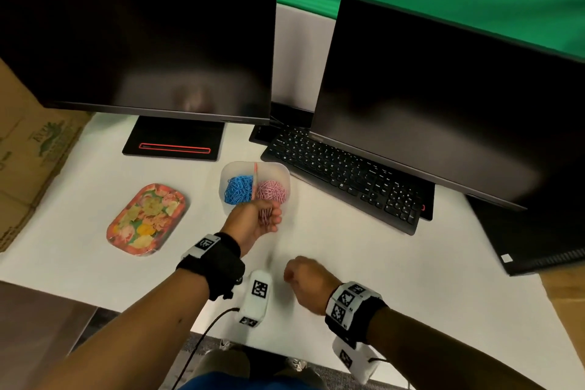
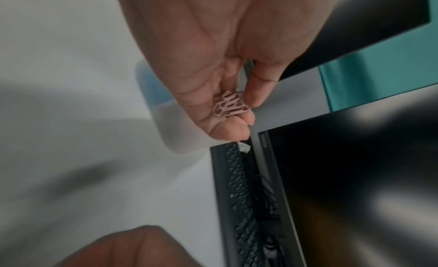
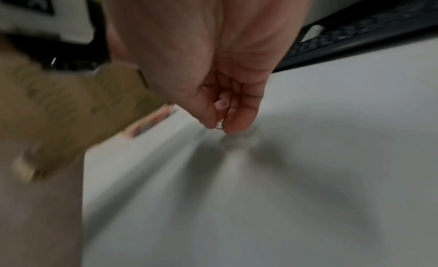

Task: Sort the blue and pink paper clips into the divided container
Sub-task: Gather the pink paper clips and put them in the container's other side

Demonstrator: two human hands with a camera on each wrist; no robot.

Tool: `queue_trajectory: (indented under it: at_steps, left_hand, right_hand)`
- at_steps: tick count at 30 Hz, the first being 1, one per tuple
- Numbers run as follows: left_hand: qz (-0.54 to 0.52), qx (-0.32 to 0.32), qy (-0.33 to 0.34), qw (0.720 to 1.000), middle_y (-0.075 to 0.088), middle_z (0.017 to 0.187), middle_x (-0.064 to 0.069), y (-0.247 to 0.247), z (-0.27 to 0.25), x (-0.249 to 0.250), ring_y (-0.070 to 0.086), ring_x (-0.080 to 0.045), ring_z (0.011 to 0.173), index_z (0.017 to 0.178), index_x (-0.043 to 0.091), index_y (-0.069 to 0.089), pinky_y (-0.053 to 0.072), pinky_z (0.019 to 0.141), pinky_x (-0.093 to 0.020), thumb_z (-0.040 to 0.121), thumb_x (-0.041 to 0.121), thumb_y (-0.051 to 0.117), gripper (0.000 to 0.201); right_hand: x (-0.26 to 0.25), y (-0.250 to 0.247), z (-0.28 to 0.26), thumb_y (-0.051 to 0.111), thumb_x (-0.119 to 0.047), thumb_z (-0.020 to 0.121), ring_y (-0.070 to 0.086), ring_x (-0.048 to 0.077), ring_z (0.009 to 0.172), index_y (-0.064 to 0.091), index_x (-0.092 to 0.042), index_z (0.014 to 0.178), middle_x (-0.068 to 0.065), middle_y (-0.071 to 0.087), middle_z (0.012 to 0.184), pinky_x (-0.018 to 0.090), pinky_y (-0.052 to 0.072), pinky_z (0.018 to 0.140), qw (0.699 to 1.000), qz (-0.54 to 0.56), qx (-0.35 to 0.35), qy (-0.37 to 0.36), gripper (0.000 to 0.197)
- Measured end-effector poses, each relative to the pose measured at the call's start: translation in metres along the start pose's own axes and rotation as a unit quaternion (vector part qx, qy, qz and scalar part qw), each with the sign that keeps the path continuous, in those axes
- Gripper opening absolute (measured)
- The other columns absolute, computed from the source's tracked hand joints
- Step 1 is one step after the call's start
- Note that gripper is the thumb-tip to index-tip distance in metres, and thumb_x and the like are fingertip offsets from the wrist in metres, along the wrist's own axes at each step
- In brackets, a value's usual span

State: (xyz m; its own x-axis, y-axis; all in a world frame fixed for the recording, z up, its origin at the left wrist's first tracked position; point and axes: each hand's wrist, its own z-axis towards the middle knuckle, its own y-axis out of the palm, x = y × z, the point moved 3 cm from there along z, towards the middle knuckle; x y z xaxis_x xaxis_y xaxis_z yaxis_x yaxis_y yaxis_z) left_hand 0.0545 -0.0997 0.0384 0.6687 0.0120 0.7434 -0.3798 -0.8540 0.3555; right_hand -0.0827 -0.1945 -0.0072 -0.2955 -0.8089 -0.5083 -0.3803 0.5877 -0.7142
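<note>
A translucent divided container [image 1: 284, 171] sits mid-table, with a heap of blue paper clips [image 1: 239, 188] in its left half and a heap of pink paper clips [image 1: 273, 190] in its right half. At the container's near edge my left hand [image 1: 272, 215] is palm up and holds a small bunch of pink clips [image 2: 228, 106] between thumb and curled fingers. My right hand [image 1: 289, 275] hovers low over the table nearer to me, fingers curled. In the right wrist view its thumb and forefinger pinch a thin wire clip [image 3: 219, 125]; blur hides the clip's colour.
A floral tray [image 1: 147, 218] lies left of the container. A black keyboard [image 1: 345, 174] runs along the right, under the right monitor [image 1: 443, 104]. The left monitor [image 1: 142, 35] and its base [image 1: 172, 139] stand behind. A cardboard box [image 1: 28, 149] is at the far left.
</note>
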Motion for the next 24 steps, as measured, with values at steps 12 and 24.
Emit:
queue_trajectory:
  at_steps: [12,24]
  left_hand:
    - [0.036,0.110,-0.012,0.993,0.058,0.098,-0.015,0.012,0.029,0.056,0.058,-0.028,0.092,0.117,0.008,0.052,0.055,0.076,-0.036,0.096,0.020,0.047,0.025]
    - [0.400,0.277,0.166,0.858,0.065,0.110,-0.011,-0.105,0.002,0.075,0.063,-0.029,0.094,0.103,0.019,0.065,0.050,0.089,-0.037,0.082,0.017,0.063,0.021]
  right_hand:
    - [-0.044,-0.130,0.072,0.062,-0.003,0.080,0.068,0.020,0.075,0.067,-0.025,0.071,0.001,0.072,0.083,0.027,0.057,0.072,0.918,0.265,0.270,0.122,0.024]
    - [-0.047,-0.139,0.105,0.061,-0.006,0.083,0.066,0.025,0.092,0.073,-0.018,0.099,0.008,0.065,0.113,0.029,0.055,0.085,0.933,0.215,0.221,0.185,0.023]
